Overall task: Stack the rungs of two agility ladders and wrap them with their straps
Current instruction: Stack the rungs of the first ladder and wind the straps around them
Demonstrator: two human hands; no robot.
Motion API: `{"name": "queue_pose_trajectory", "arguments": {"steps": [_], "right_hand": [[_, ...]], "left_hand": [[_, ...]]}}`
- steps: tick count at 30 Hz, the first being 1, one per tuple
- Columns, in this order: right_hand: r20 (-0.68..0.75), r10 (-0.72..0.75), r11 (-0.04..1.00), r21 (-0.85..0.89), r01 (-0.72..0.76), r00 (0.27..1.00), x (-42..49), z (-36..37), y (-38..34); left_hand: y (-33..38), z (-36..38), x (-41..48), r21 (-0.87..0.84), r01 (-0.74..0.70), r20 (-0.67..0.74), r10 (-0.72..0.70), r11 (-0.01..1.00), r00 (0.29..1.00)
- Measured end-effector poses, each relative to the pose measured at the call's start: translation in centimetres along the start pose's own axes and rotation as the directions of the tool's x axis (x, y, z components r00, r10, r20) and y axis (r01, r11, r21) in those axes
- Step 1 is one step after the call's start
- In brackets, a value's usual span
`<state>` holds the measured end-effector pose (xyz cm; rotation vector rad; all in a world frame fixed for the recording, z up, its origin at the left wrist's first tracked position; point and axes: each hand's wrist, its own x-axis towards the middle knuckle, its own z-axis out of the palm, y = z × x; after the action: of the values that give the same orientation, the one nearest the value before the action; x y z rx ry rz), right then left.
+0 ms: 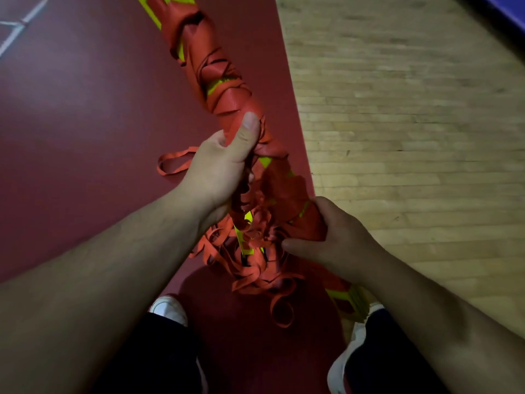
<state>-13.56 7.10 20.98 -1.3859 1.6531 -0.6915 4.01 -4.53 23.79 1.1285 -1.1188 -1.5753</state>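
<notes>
— Getting anywhere with the rung bundle (227, 89)?

— Getting there, seemingly. Holding it up over the red floor (85, 109), slanting from top centre down toward the right shoe (341, 365). Closing the left grip (218, 166) round the middle, pressing the thumb flat on the wound band. Clasping the lower part in the right grip (335, 237), curling the fingers round it.

— Done wrapping?

— Judging not. Showing tight orange turns along the upper half, crossing over each other and letting yellow-green peek through the gaps. Hanging loose lower down: a tangle of straps (255, 268) spilling between the two grips and looping toward the floor.

— Handling how?

— Looking like flat woven webbing, limp and matte, curling into ribbons. Hiding stiff flat slats underneath, probably plastic. Bordering pale wooden boards (412, 137) on the right.
</notes>
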Motion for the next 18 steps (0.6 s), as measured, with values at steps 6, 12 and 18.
{"name": "queue_pose_trajectory", "arguments": {"steps": [6, 12, 18], "right_hand": [[-0.245, 0.009, 0.974, -0.215, -0.064, 0.969, 0.1, 1.1, 0.3], [-0.278, 0.008, 1.000, 0.021, -0.002, 0.961, -0.2, -0.3, -0.5], [-0.010, 0.076, 0.920, 0.385, -0.066, 0.997, -0.5, -0.2, -1.3]], "left_hand": [[0.4, -0.5, 0.3, 0.114, -0.115, 0.022, 0.113, 0.987, 0.993], [1.0, -1.5, 0.2, 0.120, -0.133, 0.246, 0.101, 0.984, 0.964], [0.8, -1.4, 0.1, 0.053, -0.132, 0.327, 0.108, 0.990, 0.939]]}}
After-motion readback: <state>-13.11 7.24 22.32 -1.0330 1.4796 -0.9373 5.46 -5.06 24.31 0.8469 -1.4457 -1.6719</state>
